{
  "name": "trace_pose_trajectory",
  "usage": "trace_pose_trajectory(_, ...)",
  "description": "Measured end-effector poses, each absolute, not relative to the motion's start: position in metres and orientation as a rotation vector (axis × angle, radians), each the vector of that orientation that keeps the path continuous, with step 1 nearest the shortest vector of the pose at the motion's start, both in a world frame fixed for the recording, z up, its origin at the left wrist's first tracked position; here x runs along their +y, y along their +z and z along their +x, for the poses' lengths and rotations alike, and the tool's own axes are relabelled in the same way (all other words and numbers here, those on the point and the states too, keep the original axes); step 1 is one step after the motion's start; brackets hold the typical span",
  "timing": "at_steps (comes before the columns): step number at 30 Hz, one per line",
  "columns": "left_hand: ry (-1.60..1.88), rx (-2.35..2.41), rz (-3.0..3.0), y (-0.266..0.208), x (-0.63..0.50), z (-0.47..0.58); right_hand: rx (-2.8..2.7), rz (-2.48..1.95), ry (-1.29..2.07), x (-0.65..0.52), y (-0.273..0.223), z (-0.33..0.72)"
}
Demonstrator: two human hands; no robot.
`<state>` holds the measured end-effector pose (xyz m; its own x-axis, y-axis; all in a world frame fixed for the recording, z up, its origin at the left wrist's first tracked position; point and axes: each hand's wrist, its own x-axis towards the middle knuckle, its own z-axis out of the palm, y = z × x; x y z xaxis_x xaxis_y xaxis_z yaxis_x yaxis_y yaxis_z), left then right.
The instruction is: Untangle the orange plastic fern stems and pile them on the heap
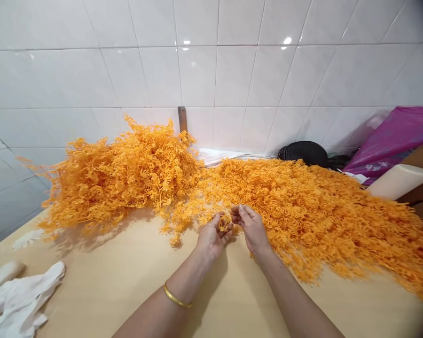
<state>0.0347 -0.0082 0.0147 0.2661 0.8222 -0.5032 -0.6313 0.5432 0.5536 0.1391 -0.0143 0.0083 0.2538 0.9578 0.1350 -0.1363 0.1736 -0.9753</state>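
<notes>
We see both hands meet over the table (134, 281), close together at its middle. The left hand (211, 237) and the right hand (252, 227) pinch one small orange sprig (225, 223) between their fingertips, so each hand is closed on that same piece, and the sprig sits right between the two thumbs, just above the tabletop. A gold bangle (176, 298) rings the left wrist. Just beyond the fingers lies a spread of loose orange sprigs, and it runs on to the right of the right hand as a long flat heap (331, 216) that reaches the table's far right edge. To the left of the left hand and farther off rises a taller pile (120, 173) of the same orange stuff, resting against the tiled wall (232, 70). Well to the left of the left forearm, near us, lie white gloves (21, 300). Beyond the flat heap, to the right of both hands, we make out a black bag (303, 152), a purple sheet (395, 136) and a cream roll (398, 180), all near the wall.
</notes>
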Motion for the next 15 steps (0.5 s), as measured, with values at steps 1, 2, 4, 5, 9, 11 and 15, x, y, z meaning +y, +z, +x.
trace_pose_trajectory(1, 1.006, 0.82, 0.264, 0.013, -0.006, 0.033, -0.966, -1.113, 0.984, -0.014, 0.007, 0.14)
trace_pose_trajectory(2, 1.015, 0.794, 0.268, 0.011, -0.005, 0.032, -0.967, -1.146, 0.971, -0.013, 0.007, 0.14)
trace_pose_trajectory(4, 1.025, 0.753, 0.28, 0.008, -0.002, 0.03, -1.036, -1.216, 0.928, -0.013, 0.005, 0.14)
trace_pose_trajectory(5, 1.031, 0.739, 0.292, 0.007, -0.001, 0.03, -1.095, -1.246, 0.901, -0.013, 0.004, 0.138)
trace_pose_trajectory(9, 1.083, 0.714, 0.345, 0.004, -0.001, 0.032, -1.354, -1.361, 0.666, -0.013, 0.001, 0.132)
trace_pose_trajectory(11, 1.098, 0.721, 0.356, 0.006, -0.002, 0.032, -1.426, -1.414, 0.552, -0.014, 0.0, 0.13)
trace_pose_trajectory(15, 1.117, 0.724, 0.312, 0.015, 0.0, 0.025, -1.543, -1.402, 0.517, -0.018, 0.004, 0.125)
